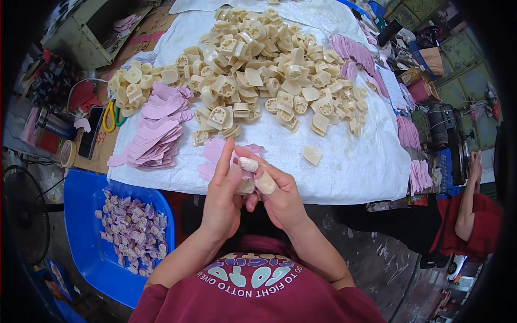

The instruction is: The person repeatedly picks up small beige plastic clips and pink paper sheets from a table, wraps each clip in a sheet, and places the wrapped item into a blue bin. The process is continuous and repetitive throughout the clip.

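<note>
In front of my chest, at the near edge of the table, my left hand (221, 200) and my right hand (285, 201) meet with bent fingers around a small cream shoe heel (246, 187). My fingers cover most of the heel. Tape wraps my right thumb and forefinger. Just beyond my hands, pink cut leather pieces (210, 153) lie on the white cloth (355, 172). A taller stack of pink pieces (153, 132) fans out to the left. Farther back rises a large heap of cream heels (253, 70), with a single heel (312, 155) apart from it at the right.
A blue tub (81, 226) at lower left holds many pink-covered heels (132, 231). On the table's left stand a phone (91, 132), scissors (110, 117), a tape roll (68, 153) and a flask (56, 125). A fan (24, 215) is beyond. Another person (468, 226) is at right, near a machine (447, 134).
</note>
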Available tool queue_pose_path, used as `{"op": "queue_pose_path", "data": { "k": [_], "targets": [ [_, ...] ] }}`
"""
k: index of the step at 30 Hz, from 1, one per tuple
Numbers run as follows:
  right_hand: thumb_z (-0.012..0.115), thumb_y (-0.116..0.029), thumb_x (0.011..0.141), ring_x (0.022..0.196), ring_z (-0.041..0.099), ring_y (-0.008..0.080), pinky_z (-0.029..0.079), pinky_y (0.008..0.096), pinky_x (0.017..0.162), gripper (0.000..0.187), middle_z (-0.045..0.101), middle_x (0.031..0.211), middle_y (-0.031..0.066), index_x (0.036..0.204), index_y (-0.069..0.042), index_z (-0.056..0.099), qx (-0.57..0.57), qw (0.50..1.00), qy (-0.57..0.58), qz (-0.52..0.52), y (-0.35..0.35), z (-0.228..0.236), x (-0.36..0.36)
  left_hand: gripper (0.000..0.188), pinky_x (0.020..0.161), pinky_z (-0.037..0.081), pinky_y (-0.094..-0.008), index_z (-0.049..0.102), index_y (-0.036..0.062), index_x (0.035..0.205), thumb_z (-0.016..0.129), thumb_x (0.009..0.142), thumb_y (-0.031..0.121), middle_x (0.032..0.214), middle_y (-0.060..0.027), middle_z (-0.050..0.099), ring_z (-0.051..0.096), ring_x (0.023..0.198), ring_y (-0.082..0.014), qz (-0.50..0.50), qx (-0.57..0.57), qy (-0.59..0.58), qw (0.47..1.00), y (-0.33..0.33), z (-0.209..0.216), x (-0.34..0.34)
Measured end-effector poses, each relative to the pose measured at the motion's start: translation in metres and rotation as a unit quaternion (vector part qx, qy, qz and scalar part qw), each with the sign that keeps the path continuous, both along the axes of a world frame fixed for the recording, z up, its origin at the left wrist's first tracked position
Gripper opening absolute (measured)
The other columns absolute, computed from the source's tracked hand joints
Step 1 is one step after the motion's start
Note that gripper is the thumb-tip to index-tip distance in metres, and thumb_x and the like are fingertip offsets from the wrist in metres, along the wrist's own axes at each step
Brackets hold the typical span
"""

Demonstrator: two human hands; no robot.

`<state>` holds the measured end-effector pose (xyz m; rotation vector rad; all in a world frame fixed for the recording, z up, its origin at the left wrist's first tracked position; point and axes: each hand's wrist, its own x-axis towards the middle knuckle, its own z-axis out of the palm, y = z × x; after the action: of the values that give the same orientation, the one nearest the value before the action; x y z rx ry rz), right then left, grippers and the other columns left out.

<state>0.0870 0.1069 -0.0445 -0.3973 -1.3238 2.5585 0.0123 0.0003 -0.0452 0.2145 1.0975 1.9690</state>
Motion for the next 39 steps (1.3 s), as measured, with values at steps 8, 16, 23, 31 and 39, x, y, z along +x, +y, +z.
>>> {"op": "queue_pose_path", "data": {
  "k": [8, 16, 23, 31, 39],
  "targets": [
    [0.048, -0.016, 0.099, 0.095, 0.060, 0.0150, 0.048, 0.0263, 0.081, 0.037, 0.060, 0.118, 0.0086, 0.133, -0.001, 0.050, 0.188, 0.971, -0.148, 0.005, 0.000, -0.005, -0.015, 0.057, 0.051, 0.040, -0.0210, 0.023, 0.0149, 0.151, 0.043, 0.101, 0.032, 0.103, -0.0026, 0.056, 0.052, 0.071, -0.0085, 0.020, -0.004, -0.046, 0.999, 0.002, 0.000, -0.001],
    [0.045, -0.009, 0.097, 0.077, 0.056, 0.0117, 0.049, 0.0249, 0.069, 0.044, 0.053, 0.122, 0.0108, 0.140, -0.003, 0.040, 0.335, 0.939, -0.070, 0.028, -0.004, -0.017, -0.004, 0.065, 0.056, 0.047, -0.0270, 0.013, 0.0193, 0.152, 0.047, 0.100, 0.036, 0.103, -0.0048, 0.056, 0.057, 0.072, -0.0142, -0.070, -0.019, -0.029, 0.997, -0.004, -0.013, -0.017],
    [0.057, -0.010, 0.093, 0.064, 0.050, 0.0051, 0.044, 0.0205, 0.059, 0.053, 0.057, 0.092, 0.0022, 0.142, -0.004, 0.038, 0.276, 0.960, 0.001, 0.056, -0.001, -0.005, -0.003, 0.069, 0.073, 0.052, -0.0328, 0.001, 0.0219, 0.153, 0.045, 0.101, 0.029, 0.120, -0.0096, 0.053, 0.059, 0.093, -0.0179, -0.111, 0.081, -0.120, 0.983, -0.018, 0.010, -0.023],
    [0.062, -0.015, 0.092, 0.074, 0.054, 0.0059, 0.043, 0.0200, 0.059, 0.050, 0.061, 0.113, 0.0089, 0.137, -0.001, 0.045, 0.136, 0.987, 0.016, 0.089, 0.007, 0.000, 0.001, 0.092, 0.084, 0.048, -0.0314, -0.003, 0.0241, 0.153, 0.065, 0.091, 0.017, 0.119, -0.0114, 0.057, 0.058, 0.102, -0.0175, -0.117, 0.141, -0.101, 0.978, -0.025, 0.009, -0.021],
    [0.055, -0.020, 0.097, 0.093, 0.065, 0.0190, 0.054, 0.0319, 0.080, 0.039, 0.063, 0.116, 0.0115, 0.130, 0.000, 0.051, 0.015, 0.998, -0.051, -0.023, 0.025, 0.000, 0.003, 0.094, 0.093, 0.047, -0.0374, 0.009, 0.0198, 0.153, 0.067, 0.082, -0.001, 0.127, -0.0159, 0.054, 0.057, 0.111, -0.0251, -0.120, -0.010, 0.353, 0.928, -0.025, -0.002, -0.030]
  ]
}}
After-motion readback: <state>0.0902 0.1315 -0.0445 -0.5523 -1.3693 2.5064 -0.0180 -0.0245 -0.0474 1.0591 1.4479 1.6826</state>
